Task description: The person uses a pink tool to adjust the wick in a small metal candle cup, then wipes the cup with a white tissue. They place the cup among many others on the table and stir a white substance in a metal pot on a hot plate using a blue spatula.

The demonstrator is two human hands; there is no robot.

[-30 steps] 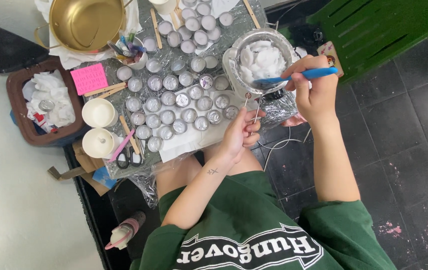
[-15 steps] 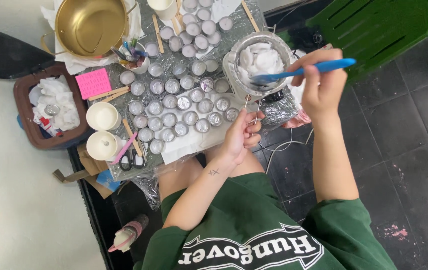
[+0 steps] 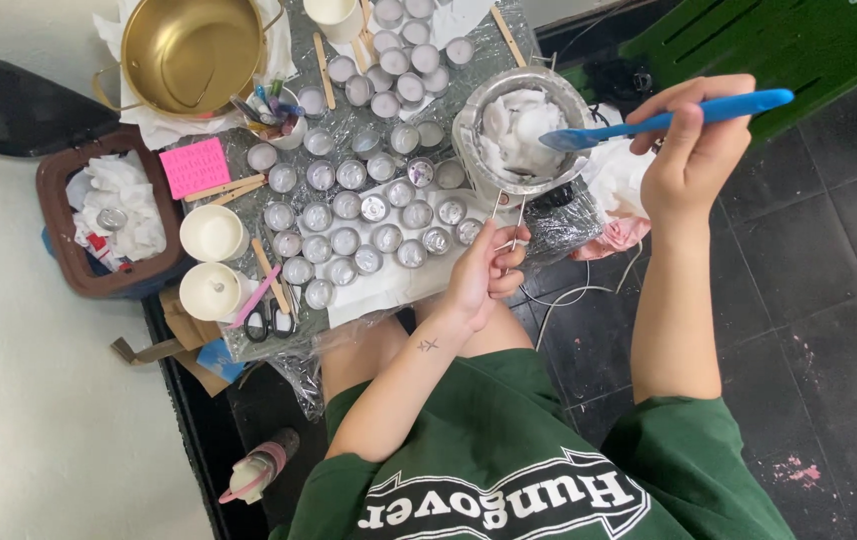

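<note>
since the earlier frame my right hand [image 3: 694, 150], gripping the blue spatula [image 3: 669, 118], lifted it from the sieve [image 3: 521, 128] at the table's right edge; left hand [image 3: 484, 275] pinches its handle; wax could spill.

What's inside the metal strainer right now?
The metal strainer holds white waxy chunks, with the tip of the blue spatula resting in them. Whatever sits under the chunks at the bottom is covered.

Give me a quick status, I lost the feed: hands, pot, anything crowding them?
Left hand grips wire handle of metal pot. Right hand holds blue spatula, tip in the white wax. Small tins crowd the table beside it.
</note>
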